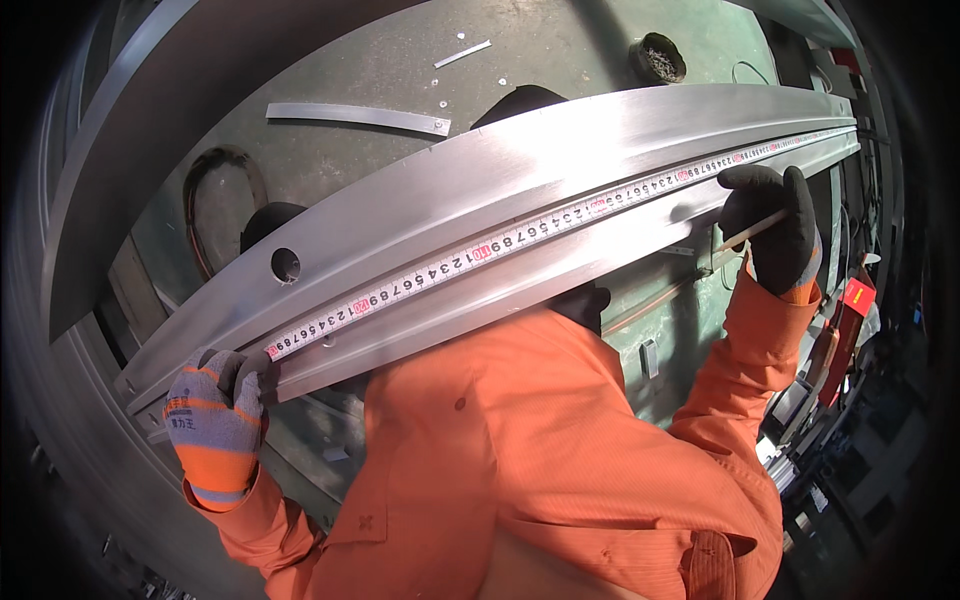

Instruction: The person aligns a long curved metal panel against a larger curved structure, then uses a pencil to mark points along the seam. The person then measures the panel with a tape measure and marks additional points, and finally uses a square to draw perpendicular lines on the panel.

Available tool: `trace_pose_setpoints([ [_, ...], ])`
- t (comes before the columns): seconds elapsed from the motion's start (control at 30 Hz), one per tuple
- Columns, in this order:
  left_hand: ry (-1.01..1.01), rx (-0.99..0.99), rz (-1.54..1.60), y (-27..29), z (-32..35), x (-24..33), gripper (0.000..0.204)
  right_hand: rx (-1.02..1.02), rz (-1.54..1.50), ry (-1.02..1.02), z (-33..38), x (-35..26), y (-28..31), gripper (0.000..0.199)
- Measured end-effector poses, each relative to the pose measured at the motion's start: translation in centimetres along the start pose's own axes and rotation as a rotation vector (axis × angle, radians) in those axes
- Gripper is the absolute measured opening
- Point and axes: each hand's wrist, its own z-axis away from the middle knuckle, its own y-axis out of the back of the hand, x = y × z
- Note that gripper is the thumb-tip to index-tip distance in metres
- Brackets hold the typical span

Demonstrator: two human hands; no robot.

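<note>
A long silvery metal profile [590, 130] with lengthwise ridges crosses in front of me, from lower left to upper right. Along its groove runs a tape measure [430, 272] with white blade and red marks. My left hand [215, 415], in a grey and orange glove, is closed at the profile's left end, where the tape's end goes under the fingers. My right hand [775, 225], gloved with a dark palm, has its fingers curled around a thin tan stick [752, 232]. One of its fingertips rests at the profile's near edge, close to the tape.
Beyond the profile, a flat metal strip [358, 117], a smaller strip [462, 54] and a round tin of small scraps [658, 60] lie on the green floor. A looped hose [198, 220] is at left. Large curved metal [150, 120] rises upper left. A red object [848, 325] is at right.
</note>
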Motion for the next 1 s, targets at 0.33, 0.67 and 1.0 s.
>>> trace_pose_setpoints([
  [0.33, 0.053, 0.011, 0.030, -0.6, -0.7, 0.3, 0.025, -0.049, -0.007, 0.219, 0.7, -2.2, -10.2, 0.052],
  [0.67, 0.062, -0.099, 0.024, 0.0, -1.7, 0.9, 0.014, -0.187, 0.038, 0.266, 0.6, -2.0, -14.1, 0.016],
  [1.0, 0.048, -0.097, 0.121, 0.1, -1.8, 0.8, 0.014, -0.222, 0.293, 0.188, 0.8, -3.1, -15.4, 0.015],
])
